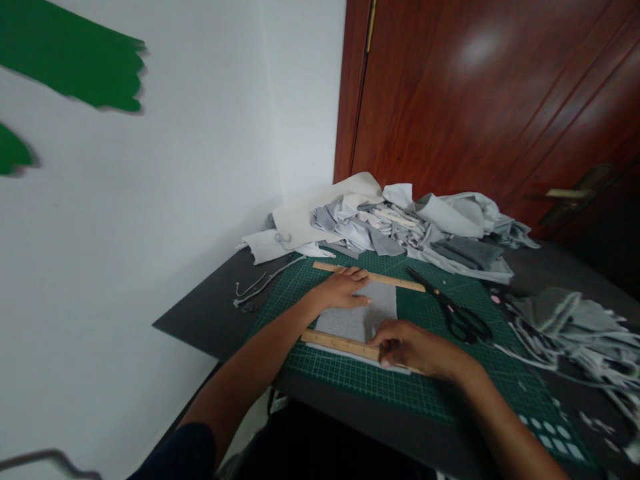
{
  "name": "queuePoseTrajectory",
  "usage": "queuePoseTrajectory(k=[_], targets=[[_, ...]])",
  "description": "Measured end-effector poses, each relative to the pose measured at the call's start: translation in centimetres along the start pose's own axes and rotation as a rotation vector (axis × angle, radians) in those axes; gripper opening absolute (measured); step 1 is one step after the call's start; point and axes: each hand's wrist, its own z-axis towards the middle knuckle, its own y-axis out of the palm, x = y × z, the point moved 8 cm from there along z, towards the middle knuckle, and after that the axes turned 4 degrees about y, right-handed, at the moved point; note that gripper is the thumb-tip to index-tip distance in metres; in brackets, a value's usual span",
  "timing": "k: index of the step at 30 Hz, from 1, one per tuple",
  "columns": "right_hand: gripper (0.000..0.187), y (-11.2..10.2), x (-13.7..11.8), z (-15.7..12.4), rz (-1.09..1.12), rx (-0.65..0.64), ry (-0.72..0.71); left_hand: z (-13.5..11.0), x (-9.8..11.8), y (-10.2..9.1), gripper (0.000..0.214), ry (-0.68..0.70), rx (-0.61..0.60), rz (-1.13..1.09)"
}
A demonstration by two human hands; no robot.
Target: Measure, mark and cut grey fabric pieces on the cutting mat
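A piece of light grey fabric (345, 323) lies flat on the green cutting mat (425, 313). Across its far edge runs one wooden ruler (400, 283), and a second wooden ruler (337, 343) lies over its near edge, with a strip of cloth showing beyond it. My left hand (345, 288) rests flat on the fabric, fingers stretched out to the far ruler. With the fingers and thumb of my right hand (403, 343) I grip the near ruler toward its right end. Black scissors (457, 313) lie to the right of the fabric, blades partly open.
Behind the mat is a heap of grey and white fabric scraps (385, 220) against the wall and the wooden door (475, 100). More grey scraps (570, 320) pile up at the right. Loose cords (265, 283) lie on the black table (210, 313) at the left.
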Motion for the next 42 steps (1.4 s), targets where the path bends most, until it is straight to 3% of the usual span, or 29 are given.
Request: queuePoseTrajectory(k=[13, 25, 33, 42], targets=[[0.027, -0.1, 0.1, -0.3, 0.007, -0.023, 0.032, 0.2, -0.8, 0.7, 0.068, -0.035, 0.019, -0.04], [0.025, -0.1, -0.3, -0.7, -0.03, -0.042, 0.038, 0.6, -1.8, 0.9, 0.055, 0.067, -0.01, -0.066], [0.025, -0.1, 0.2, -0.8, -0.06, -0.05, 0.006, 0.5, -1.9, 1.2, 0.053, 0.013, -0.049, -0.063], [0.023, 0.2, -1.1, 0.1, -0.213, 0.077, -0.223, 0.5, -1.3, 1.1, 0.058, 0.0, -0.067, -0.043]])
